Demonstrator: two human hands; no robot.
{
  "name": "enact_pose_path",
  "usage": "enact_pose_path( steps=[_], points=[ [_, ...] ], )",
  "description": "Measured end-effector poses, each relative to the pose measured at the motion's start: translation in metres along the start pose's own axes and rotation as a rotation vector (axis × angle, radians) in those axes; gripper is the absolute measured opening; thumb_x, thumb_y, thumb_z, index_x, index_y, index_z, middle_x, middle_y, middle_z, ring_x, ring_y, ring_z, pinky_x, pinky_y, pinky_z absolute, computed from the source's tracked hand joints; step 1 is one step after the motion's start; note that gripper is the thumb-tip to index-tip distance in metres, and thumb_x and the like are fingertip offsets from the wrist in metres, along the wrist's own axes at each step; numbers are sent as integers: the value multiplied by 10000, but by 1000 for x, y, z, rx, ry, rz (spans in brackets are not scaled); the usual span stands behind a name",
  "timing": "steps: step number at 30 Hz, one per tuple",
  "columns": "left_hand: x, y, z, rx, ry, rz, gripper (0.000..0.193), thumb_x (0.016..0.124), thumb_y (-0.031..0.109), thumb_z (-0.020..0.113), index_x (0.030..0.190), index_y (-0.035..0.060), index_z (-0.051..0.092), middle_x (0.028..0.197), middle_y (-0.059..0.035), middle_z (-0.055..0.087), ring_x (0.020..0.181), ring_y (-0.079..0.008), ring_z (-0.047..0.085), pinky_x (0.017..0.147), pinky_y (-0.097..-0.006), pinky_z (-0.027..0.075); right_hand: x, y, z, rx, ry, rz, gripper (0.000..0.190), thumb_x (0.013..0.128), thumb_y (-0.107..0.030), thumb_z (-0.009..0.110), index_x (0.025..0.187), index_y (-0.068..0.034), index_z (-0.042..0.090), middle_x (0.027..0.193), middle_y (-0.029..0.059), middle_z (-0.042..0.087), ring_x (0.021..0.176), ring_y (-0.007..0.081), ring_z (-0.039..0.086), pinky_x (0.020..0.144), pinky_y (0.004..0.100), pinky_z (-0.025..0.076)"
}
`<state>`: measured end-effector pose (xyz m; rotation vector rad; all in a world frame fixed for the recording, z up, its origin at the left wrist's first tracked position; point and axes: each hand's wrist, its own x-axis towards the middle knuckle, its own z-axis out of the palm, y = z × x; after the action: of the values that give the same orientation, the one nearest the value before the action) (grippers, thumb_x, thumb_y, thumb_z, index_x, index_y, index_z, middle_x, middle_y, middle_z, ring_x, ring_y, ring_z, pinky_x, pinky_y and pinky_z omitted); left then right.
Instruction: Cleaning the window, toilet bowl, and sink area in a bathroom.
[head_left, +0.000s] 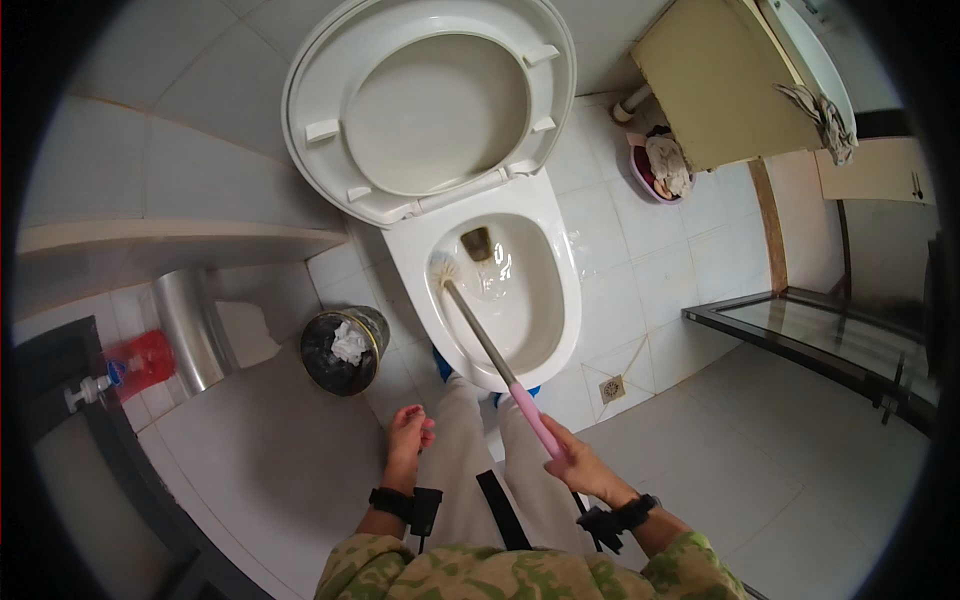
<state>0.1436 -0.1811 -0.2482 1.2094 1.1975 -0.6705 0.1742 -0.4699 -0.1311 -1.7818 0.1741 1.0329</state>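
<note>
My right hand (576, 459) grips the pink handle of a toilet brush (480, 330). Its metal shaft slants up and left into the bowl of a white toilet (571, 300). The pale bristle head (442, 271) rests against the bowl's inner left wall. A dark brownish drain opening (476, 244) shows at the back of the bowl. Both the seat and the lid (442, 112) are raised. My left hand (410, 430) hangs in front of my left leg, its fingers loosely curled with nothing visible in them.
Left of the toilet stands a dark bin (319, 352) holding crumpled tissue. Beyond it are a metal paper holder (193, 330) and a red pump bottle (146, 365). Rightward lie a floor drain (612, 389), a basin of cloths (664, 169), a vanity cabinet (727, 82) and a black-framed glass door (795, 330).
</note>
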Motion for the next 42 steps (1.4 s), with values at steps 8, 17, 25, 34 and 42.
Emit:
enact_pose_path(
  steps=[8,17,25,34,42],
  points=[
    [5,-2,-4,1,22,-3,214,842,214,518,1023,107,476,753,-48,579,511,-111,522,442,-228,423,-94,0,-47,-366,-16,498,584,804,-254,534,1321,-228,264,1025,216,558,945,387,534,836,404,424],
    [2,8,9,22,0,36,225,837,213,521,1026,97,482,757,-53,580,513,-111,519,452,-226,421,13,6,-37,38,374,220,475,838,-200,525,1285,-177,367,1003,176,594,901,279,587,783,327,444],
    [1,9,16,24,16,7,213,839,213,518,1016,98,489,753,-52,580,512,-111,519,452,-226,419,15,4,2,106,26,38,591,781,-89,586,1308,-187,337,1083,144,551,910,181,529,802,275,411],
    [5,11,22,42,-26,18,219,835,222,527,1014,101,494,751,-50,579,512,-112,517,453,-229,418,-85,-2,-89,-705,-116,368,586,776,-247,553,1302,-228,296,802,190,608,752,380,580,696,447,463],
    [7,17,21,29,23,52,210,821,171,525,1007,74,506,744,-60,585,467,-112,494,421,-231,407,-11,14,-72,-600,309,165,573,790,-236,543,1303,-228,288,725,198,595,667,389,574,621,457,460]
  ],
)
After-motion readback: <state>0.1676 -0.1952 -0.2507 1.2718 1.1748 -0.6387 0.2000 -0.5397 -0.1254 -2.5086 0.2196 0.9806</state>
